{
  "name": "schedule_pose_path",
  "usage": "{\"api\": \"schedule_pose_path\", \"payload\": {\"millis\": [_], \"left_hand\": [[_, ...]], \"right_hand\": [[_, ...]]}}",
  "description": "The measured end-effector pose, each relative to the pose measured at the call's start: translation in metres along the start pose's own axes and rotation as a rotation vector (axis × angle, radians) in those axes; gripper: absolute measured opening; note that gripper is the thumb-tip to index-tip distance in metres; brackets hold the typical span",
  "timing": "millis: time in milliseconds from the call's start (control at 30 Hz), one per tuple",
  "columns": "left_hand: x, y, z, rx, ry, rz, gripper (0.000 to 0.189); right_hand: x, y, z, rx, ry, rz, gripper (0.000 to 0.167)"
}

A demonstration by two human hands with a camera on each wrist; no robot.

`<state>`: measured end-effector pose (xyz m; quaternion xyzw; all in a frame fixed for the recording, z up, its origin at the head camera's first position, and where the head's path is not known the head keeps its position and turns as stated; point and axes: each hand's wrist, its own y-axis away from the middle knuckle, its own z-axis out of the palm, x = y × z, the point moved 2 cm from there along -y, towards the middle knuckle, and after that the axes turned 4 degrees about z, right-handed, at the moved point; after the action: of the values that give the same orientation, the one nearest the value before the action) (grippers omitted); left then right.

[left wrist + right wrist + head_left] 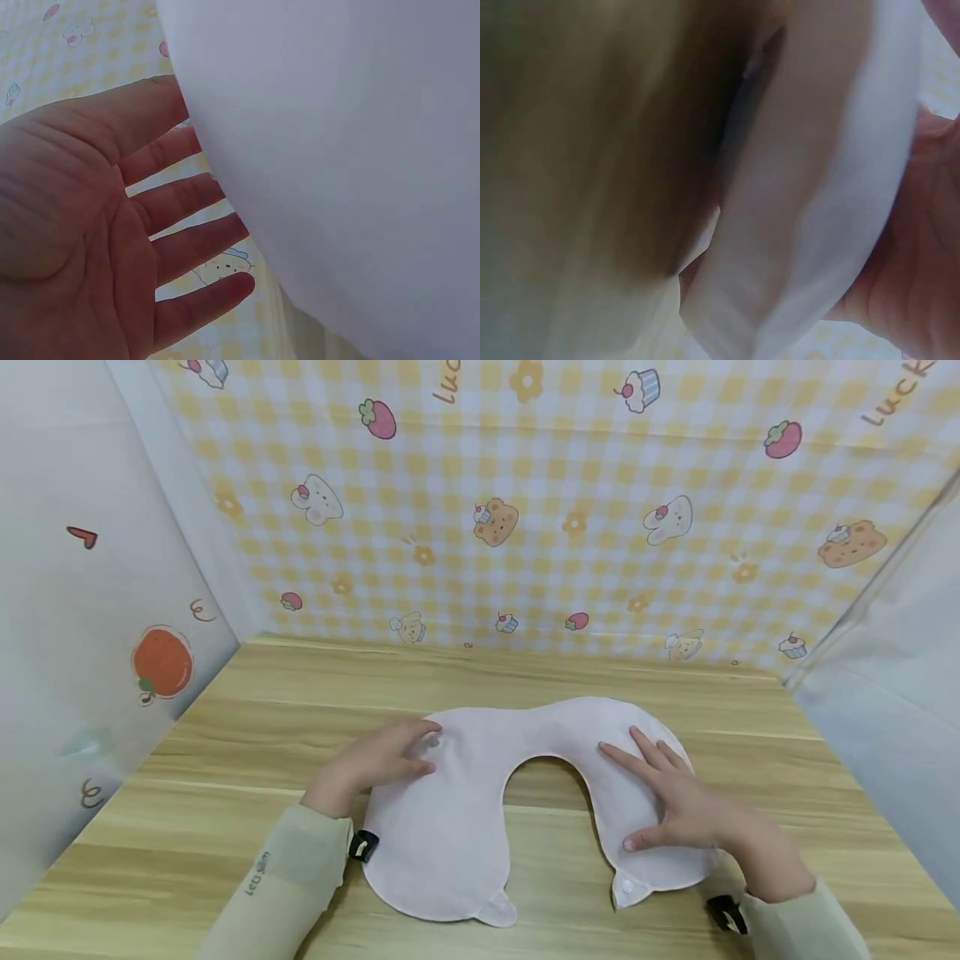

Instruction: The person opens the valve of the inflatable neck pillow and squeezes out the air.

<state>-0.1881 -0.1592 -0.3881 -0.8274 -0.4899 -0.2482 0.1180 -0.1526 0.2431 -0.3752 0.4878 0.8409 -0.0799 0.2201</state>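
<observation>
A pale pink U-shaped neck pillow lies on the wooden table, its opening towards me. Each of its ends has a small tab; the right tab shows a round snap. My left hand touches the upper left part of the pillow. In the left wrist view its fingers look straight and spread, and their tips partly pass behind the cloth. On the right arm of the pillow rests my right hand, fingers spread and thumb apart. The right wrist view shows the pillow's edge close up, hiding most of that hand.
The wood-grain table extends around the pillow. Behind it stands a yellow checked cloth backdrop, with white sheets at the sides. Each wrist bears a black strap piece, such as the left one.
</observation>
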Motion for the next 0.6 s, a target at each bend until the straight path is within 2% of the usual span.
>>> {"api": "schedule_pose_path", "payload": {"millis": [333,600], "left_hand": [[0.0026,0.0014,0.0004,-0.02,-0.026,0.001,0.056],[0.0011,0.0009,0.0012,-0.027,-0.021,0.038,0.055]], "right_hand": [[0.0033,0.0008,0.0081,-0.02,0.031,-0.028,0.104],[0.0034,-0.0013,0.0075,-0.073,0.043,-0.026,0.101]]}}
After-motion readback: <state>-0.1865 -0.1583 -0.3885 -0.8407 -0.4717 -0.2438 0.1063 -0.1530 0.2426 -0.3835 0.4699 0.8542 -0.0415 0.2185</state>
